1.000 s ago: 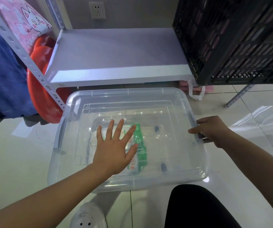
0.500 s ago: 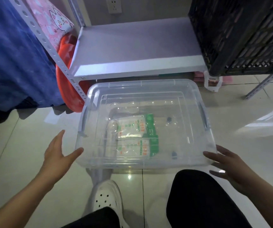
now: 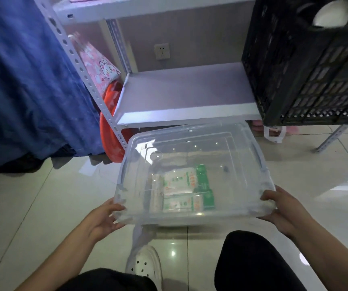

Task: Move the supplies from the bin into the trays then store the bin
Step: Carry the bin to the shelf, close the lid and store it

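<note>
We grip one clear plastic bin point(image 3: 194, 156) w/ both hands: left hand point(image 3: 103, 220) curled round its near-left corner, right hand point(image 3: 284, 211) round the near-right. Bin sits just in front of the lower shelf point(image 3: 185, 91). Inside: 2 green-and-white packets point(image 3: 189, 190). Beside the shelf: 1 black crate point(image 3: 307, 66).

A grey metal shelf board point(image 3: 185, 95) sits low in a rack of perforated angle posts point(image 3: 78, 66). A black lattice crate point(image 3: 307, 66) stands on its right end. A white wall socket point(image 3: 162, 51) shows behind. Left of the rack hangs blue cloth point(image 3: 22, 85), with a pink cat-print item point(image 3: 99, 66) and a red basin point(image 3: 111, 131) beside it. 1 white perforated clog point(image 3: 146, 264) rests on the pale floor tiles point(image 3: 32, 206).
</note>
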{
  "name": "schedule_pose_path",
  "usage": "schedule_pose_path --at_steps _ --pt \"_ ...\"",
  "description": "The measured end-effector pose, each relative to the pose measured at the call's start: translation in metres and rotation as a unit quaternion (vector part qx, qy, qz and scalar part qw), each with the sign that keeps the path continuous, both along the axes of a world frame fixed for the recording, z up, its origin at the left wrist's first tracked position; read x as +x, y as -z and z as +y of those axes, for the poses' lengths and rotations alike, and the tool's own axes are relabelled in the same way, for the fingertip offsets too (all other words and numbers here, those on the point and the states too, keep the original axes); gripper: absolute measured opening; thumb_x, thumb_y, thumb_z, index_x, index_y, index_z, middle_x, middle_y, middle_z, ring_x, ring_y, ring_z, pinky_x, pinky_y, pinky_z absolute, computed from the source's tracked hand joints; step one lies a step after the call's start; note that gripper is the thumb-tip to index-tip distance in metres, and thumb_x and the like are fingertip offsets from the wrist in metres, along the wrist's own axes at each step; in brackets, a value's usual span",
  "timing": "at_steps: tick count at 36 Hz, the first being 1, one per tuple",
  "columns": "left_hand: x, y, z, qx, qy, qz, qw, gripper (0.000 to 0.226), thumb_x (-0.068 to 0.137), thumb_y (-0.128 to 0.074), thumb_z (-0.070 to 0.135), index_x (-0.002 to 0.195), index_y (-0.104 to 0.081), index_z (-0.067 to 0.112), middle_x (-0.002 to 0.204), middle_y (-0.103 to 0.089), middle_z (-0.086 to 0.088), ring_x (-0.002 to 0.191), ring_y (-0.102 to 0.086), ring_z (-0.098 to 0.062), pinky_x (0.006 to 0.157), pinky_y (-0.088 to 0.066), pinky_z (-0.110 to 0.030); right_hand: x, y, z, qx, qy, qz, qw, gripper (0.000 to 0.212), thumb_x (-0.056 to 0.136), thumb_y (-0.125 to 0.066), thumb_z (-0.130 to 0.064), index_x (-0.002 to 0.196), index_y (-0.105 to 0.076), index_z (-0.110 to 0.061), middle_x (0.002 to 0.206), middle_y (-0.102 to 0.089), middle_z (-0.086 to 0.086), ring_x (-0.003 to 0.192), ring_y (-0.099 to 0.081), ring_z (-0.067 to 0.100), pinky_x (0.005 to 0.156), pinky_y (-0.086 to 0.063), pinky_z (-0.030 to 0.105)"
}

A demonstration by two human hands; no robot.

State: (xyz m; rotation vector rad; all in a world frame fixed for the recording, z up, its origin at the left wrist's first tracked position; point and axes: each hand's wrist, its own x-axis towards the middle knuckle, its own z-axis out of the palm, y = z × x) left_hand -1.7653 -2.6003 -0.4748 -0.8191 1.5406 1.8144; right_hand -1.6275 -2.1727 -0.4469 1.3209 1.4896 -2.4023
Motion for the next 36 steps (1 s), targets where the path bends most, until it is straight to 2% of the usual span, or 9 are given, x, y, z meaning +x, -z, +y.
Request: schedule_pose_path --at_steps 5,10,17,19,23,26,29,33,36 --pt "0.020 -0.032 -0.009 0.043 0.003 0.019 0.999 0.051 0.071 -0.066 -0.001 0.119 -0.069 0.018 0.109 -0.075 -0.001 0.108 -0.064 -0.025 0.066 -0.063 -0.042 0.011 -0.039 0.018 0.010 -0.023 0.027 0.999 0.031 0.075 -0.053 0.007 0.102 -0.062 -0.007 0.097 -0.054 0.015 0.085 -0.055 0.036 0.073 -0.057 0.053" --pt "0.026 -0.082 -0.018 0.087 0.029 0.085 0.992 0.043 0.080 -0.062 0.005 0.120 -0.071 0.017 0.130 -0.067 -0.004 0.118 -0.065 -0.024 0.087 -0.058 -0.050 0.022 -0.081 0.031 0.006 -0.026 0.085 0.996 0.033 0.074 -0.055 0.005 0.089 -0.076 -0.017 0.095 -0.077 0.003 0.079 -0.072 0.027 0.059 -0.060 0.043" --pt "-0.006 -0.152 -0.011 0.116 0.057 0.202 0.971 0.045 0.084 -0.057 0.010 0.123 -0.069 0.026 0.132 -0.065 -0.005 0.111 -0.068 -0.022 0.083 -0.060 -0.041 -0.001 -0.135 0.038 0.027 -0.013 0.175 0.984 0.047 0.066 -0.057 0.002 0.110 -0.067 -0.012 0.117 -0.071 0.013 0.103 -0.065 0.036 0.075 -0.058 0.054" --pt "-0.021 -0.166 -0.004 0.119 0.063 0.220 0.966 0.046 0.083 -0.058 0.010 0.126 -0.067 0.027 0.133 -0.065 -0.004 0.106 -0.071 -0.021 0.082 -0.060 -0.039 -0.015 -0.146 0.040 0.033 -0.019 0.202 0.979 0.047 0.071 -0.054 0.003 0.113 -0.067 -0.016 0.119 -0.069 0.012 0.105 -0.064 0.035 0.071 -0.061 0.051" --pt "-0.053 -0.181 0.017 0.110 0.052 0.237 0.964 0.044 0.080 -0.064 0.011 0.121 -0.070 0.023 0.133 -0.064 -0.007 0.102 -0.072 -0.024 0.077 -0.062 -0.039 -0.054 -0.154 0.047 0.032 -0.015 0.215 0.976 0.044 0.079 -0.049 0.002 0.117 -0.063 -0.014 0.119 -0.067 0.014 0.100 -0.065 0.036 0.066 -0.061 0.048" --pt "-0.076 -0.182 0.033 0.092 0.021 0.233 0.968 0.043 0.072 -0.073 0.011 0.113 -0.074 0.022 0.132 -0.062 -0.011 0.100 -0.071 -0.029 0.069 -0.062 -0.039 -0.079 -0.151 0.050 0.033 0.003 0.198 0.980 0.029 0.083 -0.047 0.002 0.098 -0.063 -0.017 0.106 -0.065 0.012 0.087 -0.064 0.031 0.054 -0.060 0.046" --pt "-0.094 -0.180 0.040 0.087 0.006 0.250 0.964 0.054 0.062 -0.086 0.020 0.114 -0.074 0.027 0.130 -0.061 -0.009 0.103 -0.071 -0.031 0.071 -0.061 -0.042 -0.091 -0.142 0.055 0.047 -0.006 0.247 0.968 0.033 0.085 -0.058 -0.003 0.110 -0.067 -0.022 0.114 -0.069 0.010 0.094 -0.068 0.033 0.065 -0.060 0.050" --pt "-0.104 -0.170 0.037 0.104 0.048 0.340 0.933 0.089 0.063 -0.091 0.021 0.134 -0.050 0.053 0.131 -0.065 0.006 0.110 -0.069 -0.032 0.078 -0.060 -0.045 -0.084 -0.129 0.053 0.197 -0.104 0.339 0.914 0.087 0.078 -0.078 -0.011 0.147 -0.033 -0.039 0.142 -0.055 -0.006 0.127 -0.057 0.025 0.098 -0.048 0.052" --pt "-0.098 -0.163 0.045 0.035 0.096 0.411 0.906 0.093 0.062 -0.093 0.024 0.135 -0.045 0.057 0.129 -0.065 0.013 0.111 -0.068 -0.022 0.073 -0.061 -0.038 -0.081 -0.119 0.036 0.501 -0.092 0.275 0.815 0.077 0.079 -0.078 -0.031 0.144 -0.039 -0.046 0.151 -0.042 -0.009 0.137 -0.041 0.016 0.108 -0.039 0.050"
